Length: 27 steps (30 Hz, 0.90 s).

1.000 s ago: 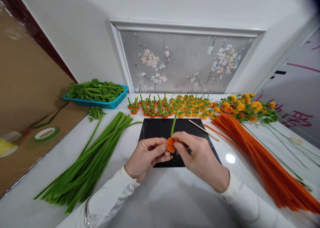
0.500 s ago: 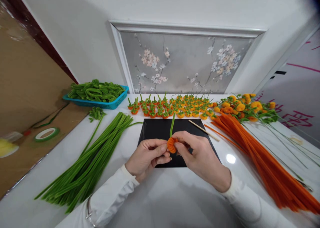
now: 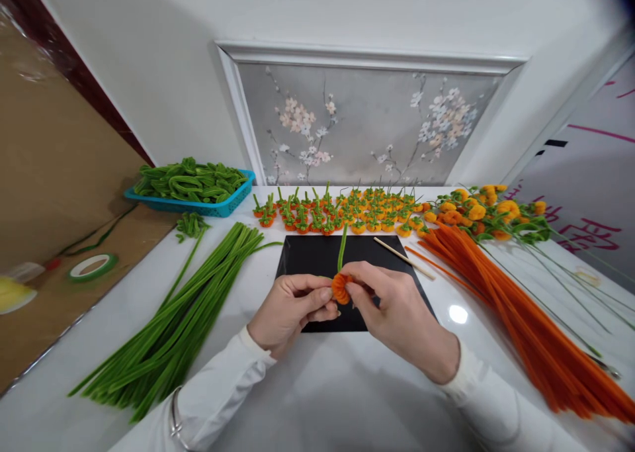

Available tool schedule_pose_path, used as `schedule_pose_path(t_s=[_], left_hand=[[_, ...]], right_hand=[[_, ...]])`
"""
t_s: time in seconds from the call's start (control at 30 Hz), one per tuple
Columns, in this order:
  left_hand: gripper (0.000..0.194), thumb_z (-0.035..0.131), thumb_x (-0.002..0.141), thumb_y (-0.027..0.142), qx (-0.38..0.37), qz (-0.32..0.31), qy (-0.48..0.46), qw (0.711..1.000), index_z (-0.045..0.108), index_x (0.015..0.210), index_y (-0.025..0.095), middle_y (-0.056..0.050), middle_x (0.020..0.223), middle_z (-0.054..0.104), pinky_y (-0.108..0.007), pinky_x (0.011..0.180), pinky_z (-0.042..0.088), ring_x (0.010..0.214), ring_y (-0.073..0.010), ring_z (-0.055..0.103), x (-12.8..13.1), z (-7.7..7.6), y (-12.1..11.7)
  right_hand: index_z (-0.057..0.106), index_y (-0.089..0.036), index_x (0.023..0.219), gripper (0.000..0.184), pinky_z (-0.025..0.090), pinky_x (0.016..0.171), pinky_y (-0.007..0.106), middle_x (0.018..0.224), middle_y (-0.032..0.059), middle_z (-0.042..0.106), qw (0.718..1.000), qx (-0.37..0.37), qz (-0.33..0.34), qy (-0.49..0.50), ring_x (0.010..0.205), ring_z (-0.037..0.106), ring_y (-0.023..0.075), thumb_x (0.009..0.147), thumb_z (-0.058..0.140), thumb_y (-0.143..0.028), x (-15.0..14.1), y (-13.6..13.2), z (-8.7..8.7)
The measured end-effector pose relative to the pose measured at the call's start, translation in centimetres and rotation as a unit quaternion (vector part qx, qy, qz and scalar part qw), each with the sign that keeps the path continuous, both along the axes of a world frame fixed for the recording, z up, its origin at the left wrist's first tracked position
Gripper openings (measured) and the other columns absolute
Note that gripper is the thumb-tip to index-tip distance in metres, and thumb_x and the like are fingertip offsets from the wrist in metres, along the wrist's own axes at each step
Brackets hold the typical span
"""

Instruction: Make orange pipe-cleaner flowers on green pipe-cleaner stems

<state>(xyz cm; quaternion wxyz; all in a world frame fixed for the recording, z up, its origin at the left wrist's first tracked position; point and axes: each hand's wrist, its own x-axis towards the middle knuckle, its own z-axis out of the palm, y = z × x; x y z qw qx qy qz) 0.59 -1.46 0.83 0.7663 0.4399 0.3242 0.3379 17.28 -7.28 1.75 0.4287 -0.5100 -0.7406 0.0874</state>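
Note:
Between my two hands, above the black mat (image 3: 310,257), is a small orange pipe-cleaner pumpkin (image 3: 340,289) with ribbed sides. A green pipe-cleaner stem (image 3: 342,248) sticks up from behind it. My left hand (image 3: 292,306) pinches its left side with thumb and forefinger, the other fingers curled below. From the right, my right hand (image 3: 397,310) grips the opposite side between thumb and fingertips. The pumpkin's back is hidden. A thin wooden stick (image 3: 404,259) lies across the mat's right edge, near my right hand.
Green pipe cleaners (image 3: 188,326) lie left, orange ones (image 3: 516,326) right. Behind the mat stand rows of small orange pumpkins (image 3: 302,222) and yellow ones (image 3: 374,208). A blue basket (image 3: 218,207) holds green pieces. Yellow flowers (image 3: 476,212) lie back right; green tape (image 3: 93,267) sits far left.
Almost nothing differs. Both hands keep their pinch on the orange pumpkin, with only a very slight shift of the fingers.

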Motion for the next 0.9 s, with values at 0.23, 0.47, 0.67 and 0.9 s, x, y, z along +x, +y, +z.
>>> schedule_pose_path(t_s=[0.23,0.47,0.67,0.9], left_hand=[[0.024,0.085,0.056,0.025,0.002,0.003,0.018,1.000,0.075,0.073,0.011,-0.005,0.058,0.069,-0.019,0.055,0.054,0.051,-0.0093,0.061,0.02,0.00,0.11],[0.026,0.085,0.056,0.027,-0.008,-0.004,0.021,1.000,0.075,0.073,0.010,-0.004,0.054,0.067,-0.018,0.053,0.052,0.049,-0.0085,0.059,0.15,-0.35,0.13],[0.026,0.085,0.057,0.027,-0.009,-0.020,0.016,1.000,0.075,0.074,0.010,-0.004,0.056,0.068,-0.018,0.054,0.051,0.051,-0.0082,0.060,0.01,-0.48,0.11],[0.024,0.084,0.059,0.026,-0.011,-0.034,0.000,0.999,0.075,0.076,0.011,-0.003,0.057,0.068,-0.016,0.055,0.051,0.051,-0.0073,0.061,0.00,-0.53,0.21]], right_hand=[[0.058,-0.019,0.096,0.017,0.041,0.062,0.022,0.078,0.0006,0.063,1.000,-0.018,0.006,-0.013,0.067,0.057,0.0117,0.090,0.043,-0.012,0.11,0.03,0.03],[0.057,-0.020,0.093,0.016,0.038,0.058,0.020,0.074,-0.0018,0.062,0.999,-0.033,0.020,0.004,0.061,0.054,0.0097,0.089,0.045,-0.010,0.30,0.22,-0.01],[0.057,-0.020,0.095,0.016,0.039,0.060,0.022,0.075,0.0000,0.061,0.999,-0.036,0.022,-0.007,0.064,0.055,0.0114,0.090,0.044,-0.012,0.24,0.26,-0.06],[0.057,-0.020,0.098,0.017,0.041,0.062,0.023,0.079,0.0016,0.062,0.999,-0.041,0.013,-0.032,0.067,0.057,0.0129,0.091,0.043,-0.014,0.24,0.00,0.11]])
